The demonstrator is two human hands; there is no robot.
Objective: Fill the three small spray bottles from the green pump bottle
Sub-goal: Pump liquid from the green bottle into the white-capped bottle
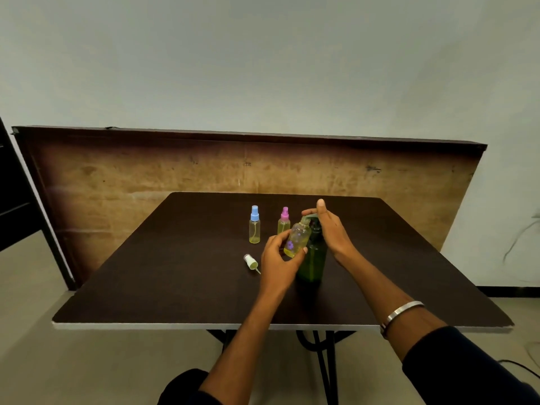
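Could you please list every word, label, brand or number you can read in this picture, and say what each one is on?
No text can be read.
The uncapped spray bottle held in the left hand: a purple flower print, no words.
The wooden board behind the table: faint dark marks, too small and blurred to read.
The green pump bottle, blue-capped bottle and pink-capped bottle: no label visible.

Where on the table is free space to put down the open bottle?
Free: the table's left side beyond the loose cap, and the right side beyond the right hand. Crowded: the centre around the green bottle.
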